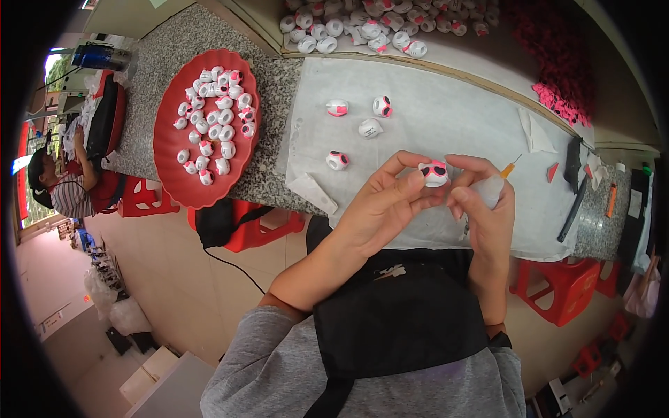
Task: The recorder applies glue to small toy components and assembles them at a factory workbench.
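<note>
Between the thumb and fingers of my left hand (pixel 380 209) is a small white toy head (pixel 435 182) with pink and black patches like sunglasses. Close on its right, my right hand (pixel 493 226) is closed round a translucent squeeze bottle (pixel 490 189) with an orange needle tip (pixel 510 169) pointing up and away. The right index finger reaches to the toy head; whether it touches is hard to tell. On the white sheet (pixel 446 104) beyond my hands lie several similar heads, among them a white one (pixel 370 128) and one with a dark patch (pixel 337 160).
A red scalloped tray (pixel 166 150) of toy heads stands at left on the speckled counter (pixel 275 132). Along the back, a ledge holds piled white heads (pixel 376 28) and pink pieces (pixel 557 104). Dark tools (pixel 573 209) lie at right. Another person (pixel 70 184) sits far left.
</note>
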